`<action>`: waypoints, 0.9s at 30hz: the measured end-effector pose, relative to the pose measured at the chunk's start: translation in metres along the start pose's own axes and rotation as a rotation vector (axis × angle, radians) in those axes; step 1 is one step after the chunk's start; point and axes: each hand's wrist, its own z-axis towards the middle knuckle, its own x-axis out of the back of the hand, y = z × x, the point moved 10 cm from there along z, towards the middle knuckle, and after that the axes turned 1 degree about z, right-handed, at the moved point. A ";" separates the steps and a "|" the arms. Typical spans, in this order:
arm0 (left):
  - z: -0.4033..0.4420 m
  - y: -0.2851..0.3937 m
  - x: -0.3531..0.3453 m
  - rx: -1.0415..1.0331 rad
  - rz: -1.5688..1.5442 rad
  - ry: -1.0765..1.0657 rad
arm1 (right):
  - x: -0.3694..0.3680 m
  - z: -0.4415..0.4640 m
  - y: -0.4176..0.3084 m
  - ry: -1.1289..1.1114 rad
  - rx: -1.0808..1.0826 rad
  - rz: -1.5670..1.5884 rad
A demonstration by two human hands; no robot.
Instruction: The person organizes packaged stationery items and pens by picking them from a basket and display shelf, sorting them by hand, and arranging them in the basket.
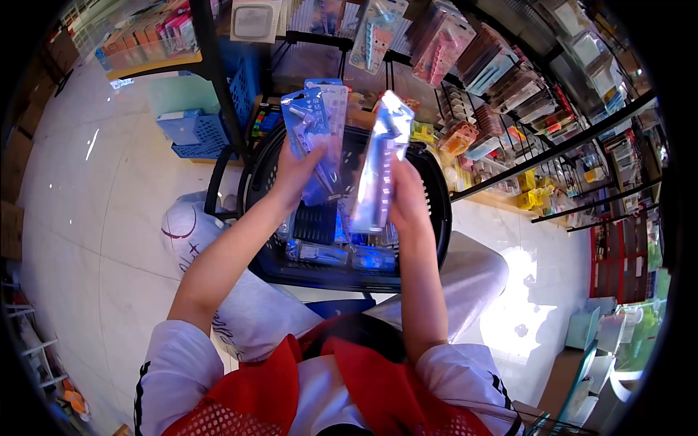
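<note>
Above a black plastic basket (273, 269), my left hand (297, 171) grips blue blister packs (309, 120), at least two of them overlapping. A pen-like item shows through the front one. My right hand (407, 190) is closed on another clear blister pack (383, 156), held upright and tilted, with bright glare on its upper end. The two hands are apart, with a gap between the packs. Inside the basket, below my hands, lie several clear-wrapped packages (320, 253) with blue parts. What is printed on the packs is too small to read.
Hanging blister packs (443, 54) fill the rack ahead and to the right. A blue plastic basket (196, 138) stands at the left by a black rack post (214, 65). My knees flank the black basket. Tiled floor (87, 218) spreads to the left.
</note>
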 end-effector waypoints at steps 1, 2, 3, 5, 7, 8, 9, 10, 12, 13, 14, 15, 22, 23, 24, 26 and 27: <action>0.000 0.000 -0.002 -0.011 0.005 -0.014 | -0.019 -0.009 -0.009 0.088 0.052 -0.068; -0.001 0.004 -0.004 -0.045 0.032 0.011 | -0.026 -0.005 -0.004 0.058 0.111 -0.128; -0.006 0.012 -0.009 -0.080 0.059 0.037 | -0.028 -0.001 0.004 0.072 0.118 -0.287; -0.007 0.010 -0.001 -0.166 0.183 0.087 | -0.039 -0.001 0.013 0.079 0.147 -0.436; -0.009 0.012 -0.003 -0.100 0.224 0.074 | -0.045 0.001 0.020 0.050 0.168 -0.453; -0.011 0.012 -0.004 -0.067 0.244 0.066 | -0.050 0.002 0.021 0.017 0.141 -0.456; -0.012 0.009 -0.004 -0.049 0.185 0.057 | -0.055 0.002 0.020 -0.015 0.115 -0.458; -0.013 0.007 -0.004 -0.032 0.125 0.047 | -0.058 0.003 0.019 -0.047 0.089 -0.461; -0.013 -0.003 -0.003 0.072 -0.024 0.037 | -0.050 0.008 0.024 -0.043 0.040 -0.497; -0.014 -0.010 -0.001 0.159 -0.113 0.036 | -0.050 0.008 0.025 -0.046 0.028 -0.487; -0.014 -0.017 -0.001 0.244 -0.201 0.036 | -0.049 0.008 0.026 -0.051 0.017 -0.477; -0.011 -0.015 -0.003 0.204 -0.239 0.017 | -0.046 0.008 0.024 -0.027 0.041 -0.356; 0.001 -0.021 0.002 0.176 -0.300 0.009 | 0.012 0.009 0.026 0.071 0.013 0.360; 0.003 -0.020 0.006 0.133 -0.276 0.027 | 0.011 0.009 0.019 -0.026 0.015 0.441; 0.004 -0.017 0.009 0.090 -0.254 0.046 | 0.006 0.007 0.013 -0.121 0.014 0.522; 0.006 -0.008 0.011 0.018 -0.194 0.069 | 0.025 0.008 0.013 0.041 0.064 0.397; 0.008 -0.005 0.011 -0.013 -0.145 0.076 | 0.023 0.007 0.012 0.043 0.067 0.285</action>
